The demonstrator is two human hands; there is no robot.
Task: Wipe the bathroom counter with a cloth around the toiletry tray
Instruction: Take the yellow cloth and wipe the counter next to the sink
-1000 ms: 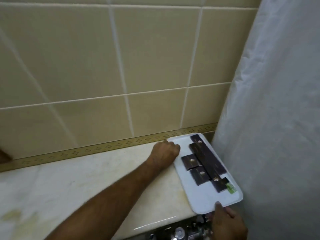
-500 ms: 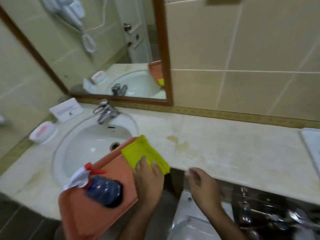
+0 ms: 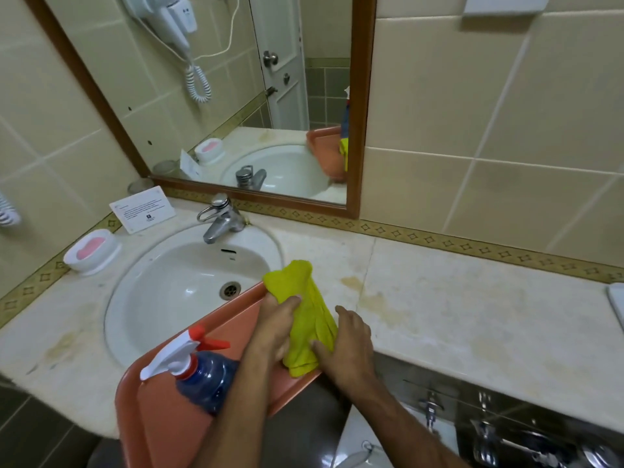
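Note:
A yellow cloth [image 3: 305,305] lies bunched across the right end of an orange tray [image 3: 169,420] that rests over the front of the sink. My left hand [image 3: 275,327] grips the cloth near its middle. My right hand [image 3: 347,346] presses on the cloth's lower right edge with its fingers around it. The marble counter [image 3: 456,309] stretches to the right, with yellowish stains close to the cloth. Only a corner of the white toiletry tray [image 3: 616,305] shows at the far right edge.
A spray bottle [image 3: 199,366] with a white and red trigger lies on the orange tray. The sink [image 3: 175,282] and tap [image 3: 221,219] are at the left, with a soap dish [image 3: 92,251] and a printed card [image 3: 143,209] behind. A mirror [image 3: 236,89] hangs above.
The view swung from the toiletry tray at the right end to the sink. My left hand, which was at the tray's edge, now holds the yellow cloth, and my right hand has joined it.

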